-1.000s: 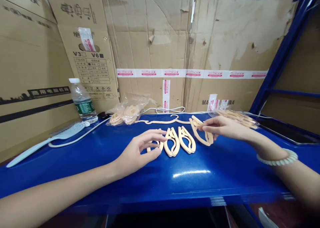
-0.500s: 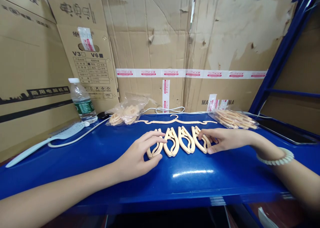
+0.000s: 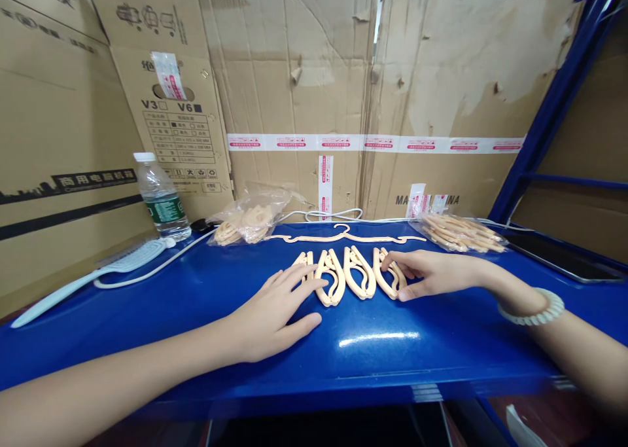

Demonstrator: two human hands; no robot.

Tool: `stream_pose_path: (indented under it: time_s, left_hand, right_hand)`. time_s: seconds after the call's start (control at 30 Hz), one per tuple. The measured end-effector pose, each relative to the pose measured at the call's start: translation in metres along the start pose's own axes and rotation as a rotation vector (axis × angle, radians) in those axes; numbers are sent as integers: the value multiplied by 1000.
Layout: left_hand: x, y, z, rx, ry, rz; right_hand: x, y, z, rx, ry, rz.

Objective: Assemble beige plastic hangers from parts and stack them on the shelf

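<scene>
Fingers (image 3: 294, 278) of left hand (image 3: 269, 316) spread flat, right hand (image 3: 432, 273) loosely open, both pressing four folded hangers (image 3: 350, 275), gripping none, blue table (image 3: 196, 316).

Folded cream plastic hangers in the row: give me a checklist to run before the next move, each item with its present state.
1. Four folded cream plastic hangers lie in one row on the glossy blue table: ok.
2. Left hand rests flat, fingers on the leftmost hanger: ok.
3. Right hand touches the rightmost hanger: ok.
4. Neighbouring hangers touching: cannot tell.
5. Unfolded cream hanger lies apart behind the row: ok.
6. Clear plastic bag of hangers clear of the right hand: ok.
</scene>
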State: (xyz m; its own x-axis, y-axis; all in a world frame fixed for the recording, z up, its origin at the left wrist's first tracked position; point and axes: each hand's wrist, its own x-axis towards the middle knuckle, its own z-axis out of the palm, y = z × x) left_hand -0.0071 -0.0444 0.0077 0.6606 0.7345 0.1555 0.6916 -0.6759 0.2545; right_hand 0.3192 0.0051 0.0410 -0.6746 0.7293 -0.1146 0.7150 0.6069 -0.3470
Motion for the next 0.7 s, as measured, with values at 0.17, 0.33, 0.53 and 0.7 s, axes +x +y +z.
stream_pose_path:
  time_s: [0.17, 0.33, 0.53, 0.7]
  left_hand:
    - [2, -6, 5, 4, 92, 22]
    - [3, -7, -1, -39, 83, -39]
    - [2, -16, -22, -79, 51, -112]
    - [0, -25, -21, -86, 67, -80]
  right_hand:
    - [6, -3, 5, 24, 48, -23]
    - [9, -3, 7, 57, 62, -71]
    - [8, 0, 7, 59, 67, -84]
    - [8, 1, 7, 61, 57, -79]
